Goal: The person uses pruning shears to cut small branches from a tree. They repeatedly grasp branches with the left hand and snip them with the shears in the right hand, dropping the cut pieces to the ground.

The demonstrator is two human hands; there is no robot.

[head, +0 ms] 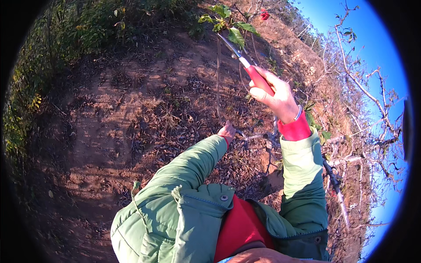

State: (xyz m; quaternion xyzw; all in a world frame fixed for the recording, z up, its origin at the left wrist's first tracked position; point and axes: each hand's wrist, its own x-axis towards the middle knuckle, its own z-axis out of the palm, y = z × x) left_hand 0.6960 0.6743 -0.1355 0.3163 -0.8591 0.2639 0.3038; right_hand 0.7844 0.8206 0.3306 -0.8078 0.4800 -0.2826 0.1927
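My right hand (278,93) is raised ahead of me, closed around the red handle of a hand tool (260,79) with a narrow metal blade. The blade's tip reaches the top of a thin woody stem (218,75), just below a tuft of green leaves (227,24). Whether metal and stem touch, I cannot tell. Lower down, my left hand (227,130) is closed at the lower part of that same stem, seen from the back, with its fingertips partly hidden. The stem stands nearly upright between the two.
Bare, pale tree branches (375,95) spread along the right, and a thick limb (338,194) slants beside my right arm. Dry leaves (184,121) litter the sloping brown soil (98,128). Dense green shrubs (82,29) fill the upper left. A small red thing (264,14) shows among far twigs.
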